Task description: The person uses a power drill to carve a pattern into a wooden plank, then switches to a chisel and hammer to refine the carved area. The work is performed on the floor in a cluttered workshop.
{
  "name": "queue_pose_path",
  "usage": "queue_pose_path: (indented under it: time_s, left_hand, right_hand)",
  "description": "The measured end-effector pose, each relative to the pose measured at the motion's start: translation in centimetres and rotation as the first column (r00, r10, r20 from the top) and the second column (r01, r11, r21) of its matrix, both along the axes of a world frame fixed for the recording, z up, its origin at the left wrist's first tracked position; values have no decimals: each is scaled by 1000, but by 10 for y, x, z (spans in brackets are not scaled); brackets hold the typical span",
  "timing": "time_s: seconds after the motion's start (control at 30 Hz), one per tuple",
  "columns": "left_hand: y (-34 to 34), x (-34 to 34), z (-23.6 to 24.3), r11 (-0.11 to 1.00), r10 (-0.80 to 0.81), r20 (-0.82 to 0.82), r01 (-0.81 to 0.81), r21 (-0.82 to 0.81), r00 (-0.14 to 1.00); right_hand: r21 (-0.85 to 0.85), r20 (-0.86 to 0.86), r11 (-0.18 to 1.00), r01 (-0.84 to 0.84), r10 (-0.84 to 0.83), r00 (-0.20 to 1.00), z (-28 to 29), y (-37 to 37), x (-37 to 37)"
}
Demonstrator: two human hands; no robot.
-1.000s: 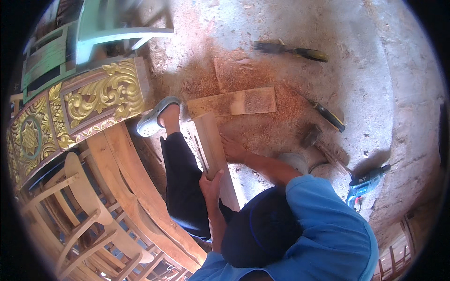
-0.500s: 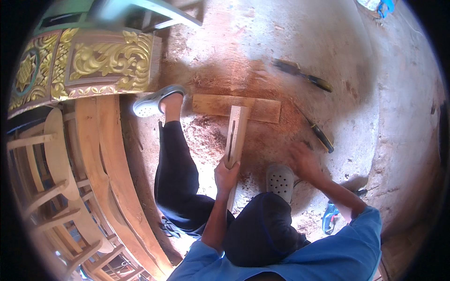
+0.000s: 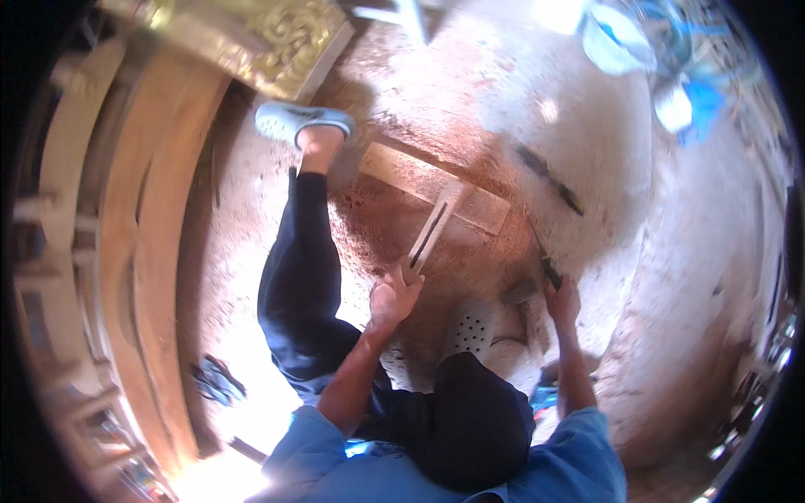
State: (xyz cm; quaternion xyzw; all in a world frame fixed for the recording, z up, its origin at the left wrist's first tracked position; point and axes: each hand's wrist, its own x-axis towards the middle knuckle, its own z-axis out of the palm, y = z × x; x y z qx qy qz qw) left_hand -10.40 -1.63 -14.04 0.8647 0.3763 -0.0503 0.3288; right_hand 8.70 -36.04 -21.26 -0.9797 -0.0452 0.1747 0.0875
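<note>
My left hand [image 3: 396,297] is closed around a pale wooden bar [image 3: 438,220] with a long dark slot along its face. The bar's far end rests on a flat board [image 3: 402,170] that lies slantwise on the floor. To the right, my right hand [image 3: 563,303] is closed on the dark handle of a thin-bladed tool [image 3: 549,270]. Its narrow blade points away from me, towards the board's right end; whether it is a chisel or a file I cannot tell. Reddish wood dust surrounds the board.
Another black-and-yellow-handled tool [image 3: 549,178] lies beyond the board. A dark object [image 3: 520,292] sits beside my right clog [image 3: 471,329]. Long planks [image 3: 159,251] and chair-like wooden frames line the left, below a gold carved panel [image 3: 277,42]. A white bucket [image 3: 616,42] stands far right.
My right hand has moved from the floor near my right clog to the tool's handle and taken hold of it. My left hand stays on the bar. The whole view has turned.
</note>
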Motion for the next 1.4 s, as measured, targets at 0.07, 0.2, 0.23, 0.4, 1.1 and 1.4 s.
queue_pose_path:
  time_s: [0.07, 0.2, 0.23, 0.4, 1.1, 1.4]
  left_hand:
    - [2, -6, -1, 1000, -8, 64, 10, -21, 998]
    - [5, -9, 1, 989, 9, -6, -9, -151, 1000]
    - [5, -8, 1, 991, -4, -11, 2, -130, 1000]
    - [0, -7, -8, 989, 32, -12, -33, -143, 999]
    - [6, -4, 3, 975, 56, -43, -64, -214, 997]
    - [10, -3, 12, 971, 63, -34, -69, -229, 997]
  right_hand:
    - [85, -9, 995, 56, -55, 998, 15, -4, -1]
    - [468, 54, 879, 91, -131, 990, 82, 16, 7]
    - [512, -3, 841, 175, -202, 979, 106, 25, 13]
    - [817, 206, 575, -35, -235, 950, 206, 94, 45]
    - [984, 177, -46, -172, 191, 965, 200, 289, 32]
    - [865, 411, 40, -501, 516, 751, 142, 297, 16]
